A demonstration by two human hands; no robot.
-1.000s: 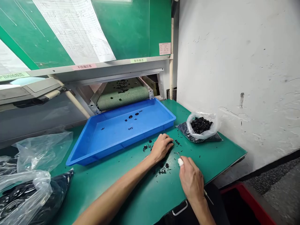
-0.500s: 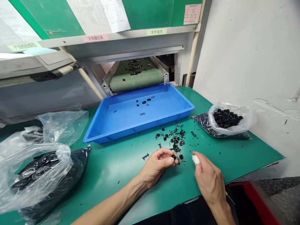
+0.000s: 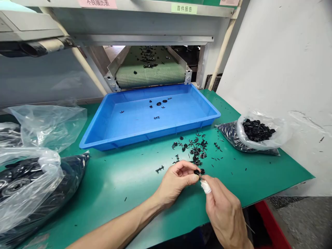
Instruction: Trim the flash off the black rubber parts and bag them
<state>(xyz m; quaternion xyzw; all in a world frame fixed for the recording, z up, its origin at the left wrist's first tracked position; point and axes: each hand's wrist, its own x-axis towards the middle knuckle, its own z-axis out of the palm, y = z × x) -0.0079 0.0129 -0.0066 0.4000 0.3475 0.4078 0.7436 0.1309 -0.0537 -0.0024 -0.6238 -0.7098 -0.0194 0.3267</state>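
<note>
A scuffed white plaster wall (image 3: 280,52) rises on the right above a speckled grey floor (image 3: 308,221). A green-topped table (image 3: 116,183) stands before a grey metal machine housing (image 3: 140,26) bearing paper labels (image 3: 184,8), a red crate (image 3: 269,221) just below its edge.

Blue tray (image 3: 145,135), green mat (image 3: 116,180), black plastic parts (image 3: 195,148), white finger bandage (image 3: 205,186)

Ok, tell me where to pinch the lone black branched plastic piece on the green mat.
Pinch the black plastic piece across its long bar, from above: it lies flat on the green mat and the bar is its longest part. Come in from the right, using the left hand, the nearer one.
</note>
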